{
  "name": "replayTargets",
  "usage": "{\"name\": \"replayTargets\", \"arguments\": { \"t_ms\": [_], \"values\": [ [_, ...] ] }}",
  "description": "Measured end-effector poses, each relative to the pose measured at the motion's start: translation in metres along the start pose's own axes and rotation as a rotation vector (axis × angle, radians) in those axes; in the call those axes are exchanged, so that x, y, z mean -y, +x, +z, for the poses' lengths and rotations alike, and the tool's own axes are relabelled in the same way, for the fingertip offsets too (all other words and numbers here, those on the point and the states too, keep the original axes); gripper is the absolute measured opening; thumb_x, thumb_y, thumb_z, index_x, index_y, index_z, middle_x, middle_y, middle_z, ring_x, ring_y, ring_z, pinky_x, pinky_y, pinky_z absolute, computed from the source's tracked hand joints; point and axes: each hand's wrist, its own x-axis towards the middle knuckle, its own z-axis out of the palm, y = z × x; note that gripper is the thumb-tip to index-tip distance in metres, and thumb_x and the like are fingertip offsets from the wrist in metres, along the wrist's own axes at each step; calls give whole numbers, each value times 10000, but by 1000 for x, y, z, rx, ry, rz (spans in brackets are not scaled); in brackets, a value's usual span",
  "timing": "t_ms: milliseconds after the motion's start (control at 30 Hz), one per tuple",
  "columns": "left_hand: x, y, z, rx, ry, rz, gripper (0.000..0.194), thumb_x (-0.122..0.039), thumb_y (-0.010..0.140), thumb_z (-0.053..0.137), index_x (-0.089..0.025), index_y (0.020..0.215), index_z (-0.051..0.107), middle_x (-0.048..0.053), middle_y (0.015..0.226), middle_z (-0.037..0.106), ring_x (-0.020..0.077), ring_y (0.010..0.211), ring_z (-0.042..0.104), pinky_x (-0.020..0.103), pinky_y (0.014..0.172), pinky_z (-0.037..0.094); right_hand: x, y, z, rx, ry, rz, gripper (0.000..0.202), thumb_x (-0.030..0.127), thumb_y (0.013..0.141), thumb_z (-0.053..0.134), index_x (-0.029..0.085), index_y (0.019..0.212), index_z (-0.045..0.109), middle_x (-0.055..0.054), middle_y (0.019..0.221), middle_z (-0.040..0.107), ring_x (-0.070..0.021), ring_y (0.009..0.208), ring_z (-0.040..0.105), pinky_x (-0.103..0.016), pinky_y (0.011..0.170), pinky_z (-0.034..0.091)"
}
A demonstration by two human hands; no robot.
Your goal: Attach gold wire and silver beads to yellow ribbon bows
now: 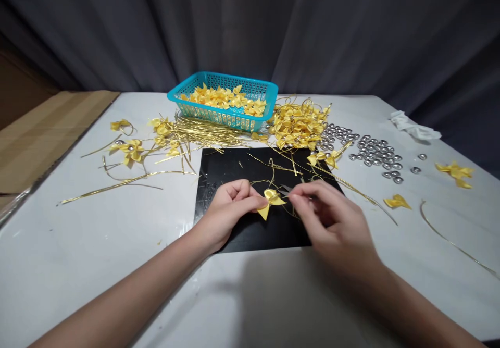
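Observation:
My left hand [234, 207] pinches a yellow satin ribbon flower [274, 197] between thumb and fingers, low over the black mat [250, 236]. Thin gold cord lies around the flower. Close by on its right, my right hand [332, 212] is closed, thumb against fingertips. A thin pointed metal tool [286, 187] sticks out from these fingertips toward the flower; its other end is hidden in the hand, so I cannot tell its exact kind.
Behind the mat stands a blue basket [269, 109] of yellow flowers. A bundle of gold cords [207, 132] lies before it, a flower pile [299, 124] beside it. Silver heart-shaped beads [375, 151] and a white cloth [414, 126] are rightward; cardboard [50, 124] is left.

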Motion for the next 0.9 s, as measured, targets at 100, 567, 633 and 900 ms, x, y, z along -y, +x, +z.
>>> {"name": "replayTargets", "arguments": {
  "t_ms": [100,567,633,900],
  "values": [
    [0,1,-1,-13,-1,-8,443,-80,642,670,-168,505,258,-69,528,506,34,514,446,157,524,321,-6,6,-19,-136,88,278,153,337,797,596,186,798,625,54,433,439,-76,352,391,-191,336,295],
    [2,1,0,-7,1,-5,443,-75,648,668,-170,506,259,-68,525,511,36,512,448,160,514,313,-27,3,-60,123,-352,-26,648,261,836,521,221,1426,255,-27,712,706,-153,474,621,-235,440,468],
    [1,1,0,-10,-2,-11,445,-79,647,675,-170,504,263,-64,529,523,36,508,447,162,511,314,-18,1,-54,142,-314,-78,288,284,838,542,213,1111,598,-11,655,701,-125,423,593,-212,418,452],
    [-6,-1,4,23,-67,-40,304,-140,653,720,-153,556,432,-31,591,609,74,581,551,185,593,388,13,-1,-25,33,-127,-208,198,118,820,557,179,946,697,10,653,665,-72,504,592,-164,479,484]
  ]
}}
